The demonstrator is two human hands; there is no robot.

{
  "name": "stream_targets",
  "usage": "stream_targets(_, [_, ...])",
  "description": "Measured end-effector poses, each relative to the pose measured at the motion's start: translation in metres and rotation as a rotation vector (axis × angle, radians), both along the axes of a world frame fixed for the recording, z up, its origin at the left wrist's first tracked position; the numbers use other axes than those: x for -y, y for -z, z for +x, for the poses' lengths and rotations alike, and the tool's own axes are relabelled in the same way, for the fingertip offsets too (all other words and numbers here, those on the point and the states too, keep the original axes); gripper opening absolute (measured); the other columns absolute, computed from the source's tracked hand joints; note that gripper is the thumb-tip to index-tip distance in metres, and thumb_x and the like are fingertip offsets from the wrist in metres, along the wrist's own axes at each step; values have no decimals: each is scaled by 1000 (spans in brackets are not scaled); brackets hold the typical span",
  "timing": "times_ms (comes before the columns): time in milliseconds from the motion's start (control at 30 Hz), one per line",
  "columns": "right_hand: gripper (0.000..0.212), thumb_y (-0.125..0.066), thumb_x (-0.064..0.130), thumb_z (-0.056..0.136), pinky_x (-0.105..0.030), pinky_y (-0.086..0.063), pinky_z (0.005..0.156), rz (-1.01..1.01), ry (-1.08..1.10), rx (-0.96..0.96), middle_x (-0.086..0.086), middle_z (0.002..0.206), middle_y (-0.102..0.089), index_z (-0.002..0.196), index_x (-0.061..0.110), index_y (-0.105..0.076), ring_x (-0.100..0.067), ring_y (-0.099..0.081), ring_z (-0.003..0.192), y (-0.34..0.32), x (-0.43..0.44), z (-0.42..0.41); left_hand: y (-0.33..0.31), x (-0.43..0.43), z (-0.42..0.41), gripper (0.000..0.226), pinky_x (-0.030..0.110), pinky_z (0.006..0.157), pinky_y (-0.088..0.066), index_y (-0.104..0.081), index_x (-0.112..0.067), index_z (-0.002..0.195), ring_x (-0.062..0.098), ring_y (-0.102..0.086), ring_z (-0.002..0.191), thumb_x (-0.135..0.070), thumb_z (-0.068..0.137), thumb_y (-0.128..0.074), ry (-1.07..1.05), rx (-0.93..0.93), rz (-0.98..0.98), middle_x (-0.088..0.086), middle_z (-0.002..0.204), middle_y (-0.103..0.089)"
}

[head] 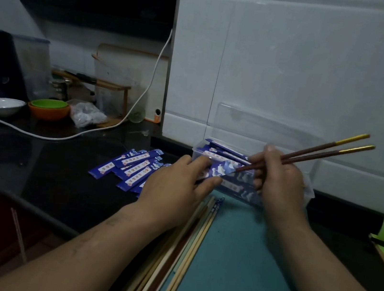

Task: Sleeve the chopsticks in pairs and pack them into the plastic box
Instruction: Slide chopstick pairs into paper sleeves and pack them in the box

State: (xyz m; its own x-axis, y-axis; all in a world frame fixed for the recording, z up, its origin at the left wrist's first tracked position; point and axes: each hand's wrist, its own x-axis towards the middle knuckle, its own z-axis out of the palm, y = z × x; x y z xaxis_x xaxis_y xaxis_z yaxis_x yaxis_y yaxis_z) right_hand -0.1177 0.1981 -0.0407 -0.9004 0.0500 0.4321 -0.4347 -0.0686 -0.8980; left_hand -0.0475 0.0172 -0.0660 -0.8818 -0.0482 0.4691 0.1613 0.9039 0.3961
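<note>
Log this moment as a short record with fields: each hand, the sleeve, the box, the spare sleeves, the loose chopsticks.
left hand: pinches a blue sleeve near its open end
right hand: grips a brown, gold-ended chopstick pair, tips at the sleeve's mouth
plastic box: lid open, behind the hands, holding sleeved pairs
empty sleeves: loose pile on the black counter, left of the box
loose chopsticks: along the teal mat's left edge
stage: pair not yet fully sleeved
</note>
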Motion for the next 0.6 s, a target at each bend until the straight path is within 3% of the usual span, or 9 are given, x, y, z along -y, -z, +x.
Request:
stream_targets(167, [40, -47, 29, 108, -20, -36, 46, -169, 138, -84, -2, 62, -50, 74, 16, -64, -12, -44, 53, -11, -9, -3, 5, 4, 0, 27, 34, 75, -39, -51, -39, 123, 5, -53, 89, -57, 106, -41, 57, 1, 15, -15, 102, -53])
stream_targets(300, [38, -45, 26, 108, -21, -33, 44, -260, 112, -70, -1, 60, -45, 74, 16, -58, -14, -40, 50, -13, -9, -3, 7, 7, -1, 23, 41, 84, -45, -54, -35, 118, 6, -54, 90, -52, 107, -41, 78, -16, 24, -12, 101, -58])
stream_targets(467, [37, -48, 27, 107, -22, -33, 43, -262, 43, -16, 6, 52, -47, 73, 16, -59, -12, -41, 47, -10, -7, -1, 7, 5, -2, 24, 43, 86, -44, -54, -33, 118, 10, -54, 93, -50, 109, -40, 100, -21, 28, -11, 103, -57])
stream_targets(600, [39, -48, 30, 108, -21, -34, 43, -225, 24, -13, 3, 53, -49, 73, 17, -61, -13, -43, 47, -9, -5, 1, 9, 5, -3, 24, 39, 85, -41, -53, -36, 123, 4, -51, 93, -49, 109, -40, 130, 0, 50, -14, 103, -54])
